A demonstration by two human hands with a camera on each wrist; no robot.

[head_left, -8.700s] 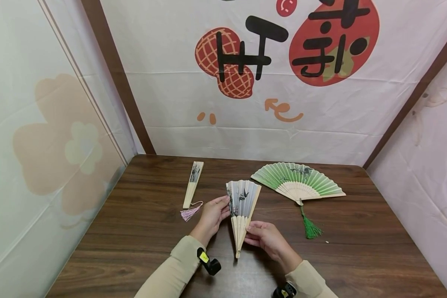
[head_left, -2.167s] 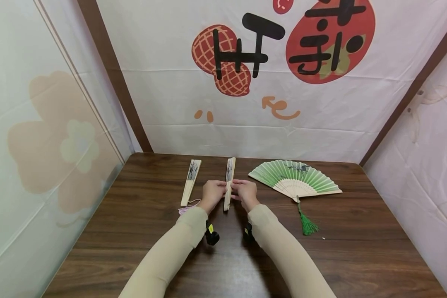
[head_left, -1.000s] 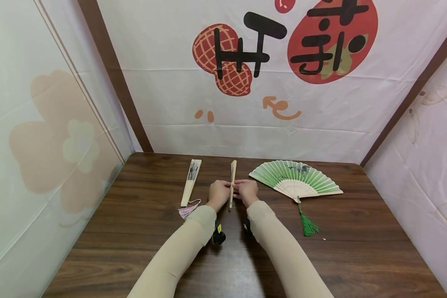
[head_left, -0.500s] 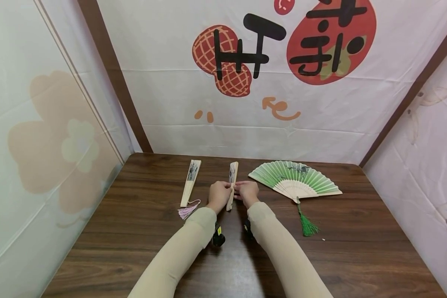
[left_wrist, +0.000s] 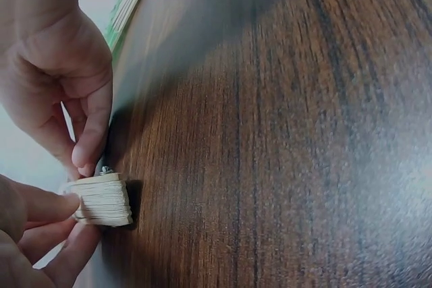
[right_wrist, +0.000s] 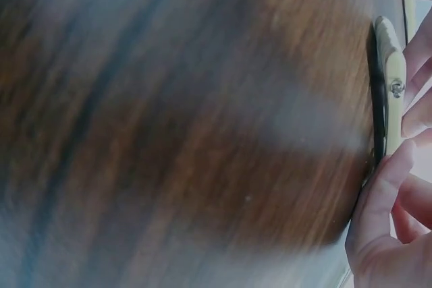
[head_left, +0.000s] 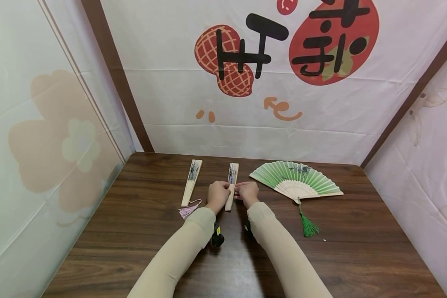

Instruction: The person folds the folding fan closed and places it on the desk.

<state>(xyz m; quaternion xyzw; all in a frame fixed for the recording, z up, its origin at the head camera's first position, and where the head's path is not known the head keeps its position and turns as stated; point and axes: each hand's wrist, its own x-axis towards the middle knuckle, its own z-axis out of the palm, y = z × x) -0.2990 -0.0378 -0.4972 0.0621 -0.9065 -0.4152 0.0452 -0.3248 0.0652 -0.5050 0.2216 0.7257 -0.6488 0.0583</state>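
Observation:
In the head view a closed folding fan [head_left: 229, 202] with a dark painted upper part lies between my hands, near the middle of the table, its face turned up. My left hand [head_left: 217, 194] grips its left edge. At the right edge, my right hand [head_left: 248, 193] pinches it with thumb and fingertips. The left wrist view shows the fan's stacked rib ends [left_wrist: 104, 202] close to the tabletop, with the left fingers around one side. In the right wrist view the metal pivot [right_wrist: 397, 88] shows near the fingers. Whether the fan touches the table is unclear.
Left of my hands lies another closed folding fan [head_left: 191, 182] with a pink tassel [head_left: 188, 211]. On the right, a green fan [head_left: 298, 179] is spread out, its green tassel [head_left: 308, 225] toward me. All rest on a dark wooden table [head_left: 134, 231], backed by a printed cloth.
The middle fan was partly spread nearer me at first, then folded together and moved farther back. Over the last second it turned from edge-on to face up; both hands stay almost in place.

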